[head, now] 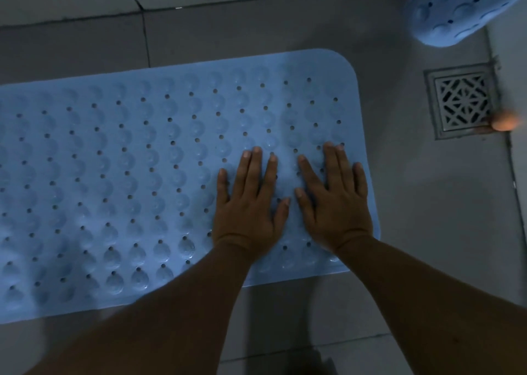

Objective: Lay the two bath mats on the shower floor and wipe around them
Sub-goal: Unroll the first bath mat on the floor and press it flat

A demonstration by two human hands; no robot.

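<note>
A blue bath mat (pixel 128 175) with rows of bumps and small holes lies flat on the grey tiled shower floor, running off the left edge of the view. My left hand (pixel 249 200) and my right hand (pixel 332 200) press side by side on its right end, palms down and fingers straight. A second blue mat (pixel 462 9) of the same pattern shows at the top right corner, curled and partly out of frame.
A square metal floor drain (pixel 463 102) sits in the grey floor right of the mat, with a small orange object (pixel 504 123) at its lower right corner. Grey tiles (pixel 256 29) border the mat above, below and to the right.
</note>
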